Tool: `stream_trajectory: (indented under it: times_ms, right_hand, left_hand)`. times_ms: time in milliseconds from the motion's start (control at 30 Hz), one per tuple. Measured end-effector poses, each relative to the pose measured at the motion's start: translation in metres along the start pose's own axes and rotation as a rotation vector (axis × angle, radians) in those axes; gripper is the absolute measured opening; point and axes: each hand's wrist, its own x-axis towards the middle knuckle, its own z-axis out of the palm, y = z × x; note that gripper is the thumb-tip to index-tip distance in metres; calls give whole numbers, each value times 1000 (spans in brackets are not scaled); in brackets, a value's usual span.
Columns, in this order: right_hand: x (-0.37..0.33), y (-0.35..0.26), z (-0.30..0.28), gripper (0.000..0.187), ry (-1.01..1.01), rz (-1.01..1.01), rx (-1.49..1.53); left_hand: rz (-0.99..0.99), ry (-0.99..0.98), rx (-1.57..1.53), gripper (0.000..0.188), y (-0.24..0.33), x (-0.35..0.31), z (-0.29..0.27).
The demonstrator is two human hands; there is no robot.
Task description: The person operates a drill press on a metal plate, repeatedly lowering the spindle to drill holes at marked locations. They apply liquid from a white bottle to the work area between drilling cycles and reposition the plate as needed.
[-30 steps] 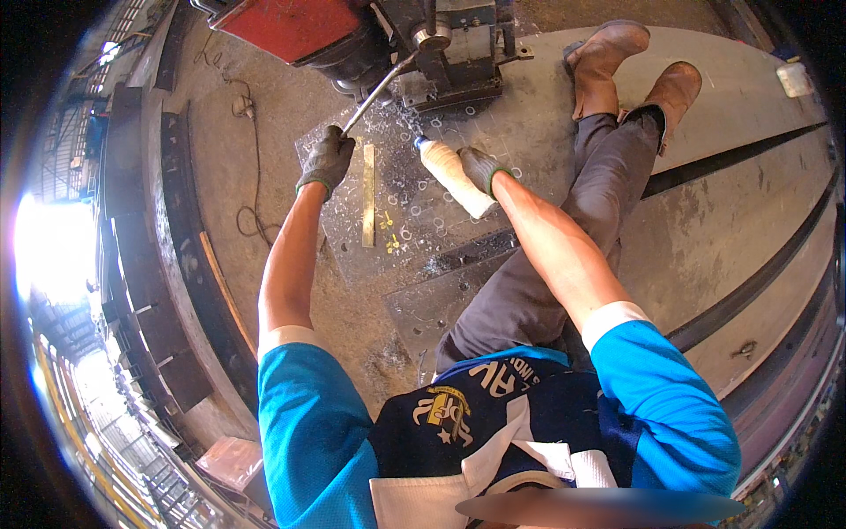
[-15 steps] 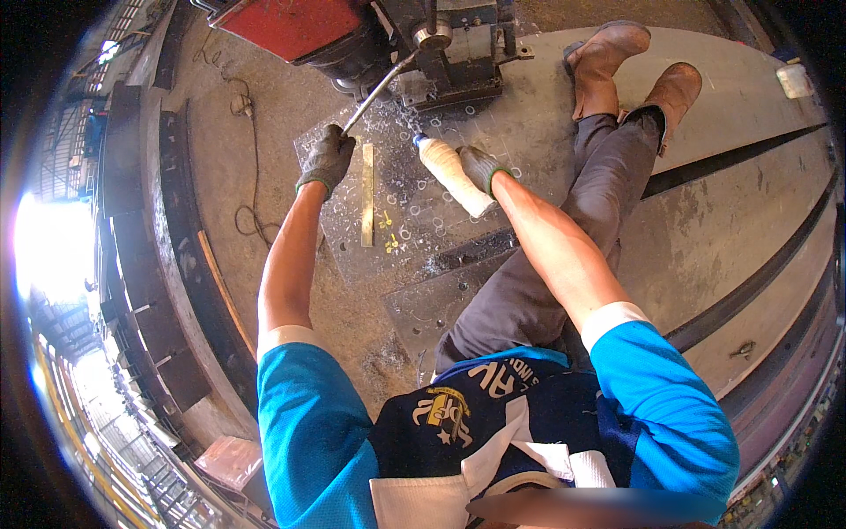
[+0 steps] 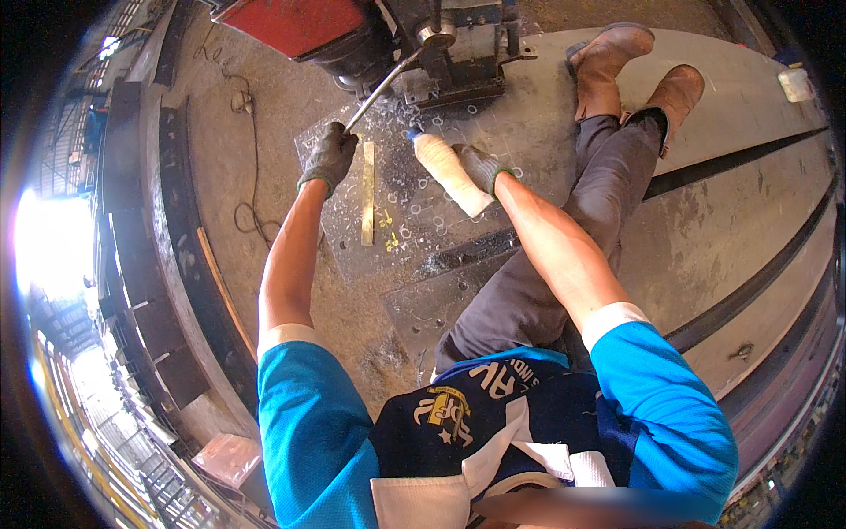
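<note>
My left hand (image 3: 330,158), in a dark knitted glove, is closed around the lower end of a metal lever handle (image 3: 382,89). The lever runs up to the round hub of a drilling machine (image 3: 458,66) with a red housing (image 3: 295,26). My gloved right hand (image 3: 481,167) is wrapped round the side of a pale tan squeeze bottle (image 3: 448,172). Its blue tip points up toward the base of the machine; my right fingers are partly hidden behind the bottle. Under both hands lies a dark steel plate (image 3: 339,225), strewn with metal shavings and chalk-like rings.
A brass-coloured flat strip (image 3: 367,198) lies on the plate between my hands, with yellow marks beside it. My legs and brown boots (image 3: 608,66) stretch across a large steel sheet (image 3: 696,238) at right. A cable (image 3: 253,159) curls on the floor at left.
The bottle's blue tip has shifted slightly up and left, toward the machine. My left hand stays on the lever, almost unmoved.
</note>
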Motion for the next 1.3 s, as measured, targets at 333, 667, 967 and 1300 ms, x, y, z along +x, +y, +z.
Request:
stream_trajectory:
  times_ms: [333,667,967,1300]
  right_hand:
    - [15,34,10,34,16,36,-264]
    - [19,35,11,34,11,105,-222]
    - [4,9,2,34,-4,82,-188]
    - [23,38,18,32,-17,-44,-67]
  left_hand:
    - [-56,-39,-30,39,5,1,-2]
    - [-59,-19,-66,38,2,-1,2]
    - [-35,-9,-32,37,-4,5,9]
    - [-69,-26,-19,37,-2,5,8]
